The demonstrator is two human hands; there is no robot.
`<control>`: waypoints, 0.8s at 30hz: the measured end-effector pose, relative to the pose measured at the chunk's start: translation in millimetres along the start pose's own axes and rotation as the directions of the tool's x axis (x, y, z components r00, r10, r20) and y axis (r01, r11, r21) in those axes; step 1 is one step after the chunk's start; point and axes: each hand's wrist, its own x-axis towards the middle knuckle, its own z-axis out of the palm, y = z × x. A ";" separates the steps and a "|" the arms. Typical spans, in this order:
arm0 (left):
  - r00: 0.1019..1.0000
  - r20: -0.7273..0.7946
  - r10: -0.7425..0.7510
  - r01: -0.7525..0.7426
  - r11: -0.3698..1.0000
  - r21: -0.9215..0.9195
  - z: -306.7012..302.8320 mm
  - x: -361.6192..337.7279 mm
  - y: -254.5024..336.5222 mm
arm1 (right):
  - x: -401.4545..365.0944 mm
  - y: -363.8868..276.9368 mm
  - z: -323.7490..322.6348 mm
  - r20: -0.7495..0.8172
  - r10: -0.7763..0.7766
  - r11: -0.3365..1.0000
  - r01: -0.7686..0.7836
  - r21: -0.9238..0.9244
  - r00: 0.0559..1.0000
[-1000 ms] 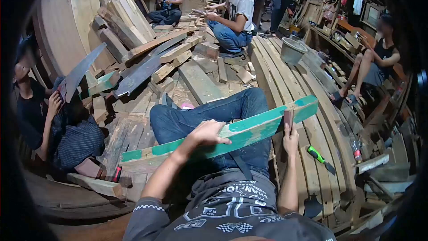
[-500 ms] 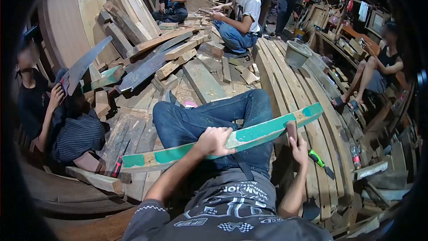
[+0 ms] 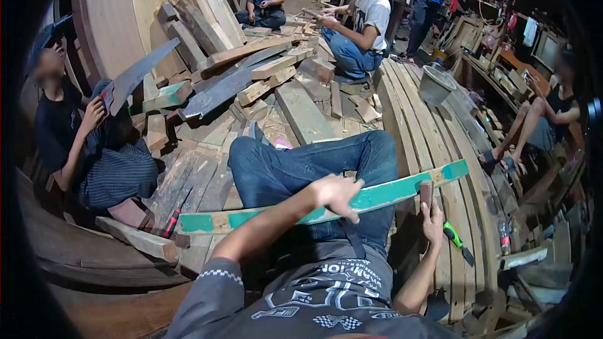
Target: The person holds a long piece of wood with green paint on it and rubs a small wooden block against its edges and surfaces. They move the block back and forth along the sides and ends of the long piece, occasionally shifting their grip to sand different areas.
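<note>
A long wooden strip with green paint [image 3: 389, 192] lies across my lap, its right end raised. My left hand [image 3: 339, 196] grips it near the middle, fingers wrapped over its edge. In my right hand [image 3: 432, 218] is a small brown block [image 3: 426, 192], held upright by its lower part against the strip's near side, toward the right end. Bare wood shows at patches near both ends of the strip.
A green-handled tool [image 3: 453, 236] lies on the long planks [image 3: 452, 207] at my right. A red-handled tool [image 3: 171, 223] is at the left. Scrap boards [image 3: 304, 113] spread ahead. One person with a saw [image 3: 135, 75] sits left; others sit or stand farther off.
The view has shifted, so most things appear farther right. My left hand's fingers sit slightly differently on the strip. The brown block still touches the strip, near its right part.
</note>
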 end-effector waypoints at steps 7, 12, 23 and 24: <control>0.957 0.134 0.258 -0.207 0.928 -0.310 10.2 51.6 -37.9 | 2.5 -6.1 15.2 -0.242 0.098 0.987 -0.063 0.150 0.965; 0.946 0.199 0.257 -0.154 0.894 -0.421 26.7 49.7 -40.5 | 13.4 28.9 46.1 -0.043 0.427 0.632 -0.265 0.729 0.903; 0.958 0.239 0.160 -0.056 0.918 -0.392 34.6 50.1 -37.2 | 22.9 -6.0 54.8 -0.036 0.498 0.061 0.006 0.998 0.866; 0.960 0.217 0.175 -0.077 0.914 -0.398 36.7 51.4 -39.3 | 25.7 -10.7 53.7 -0.023 0.525 0.027 0.011 1.000 0.851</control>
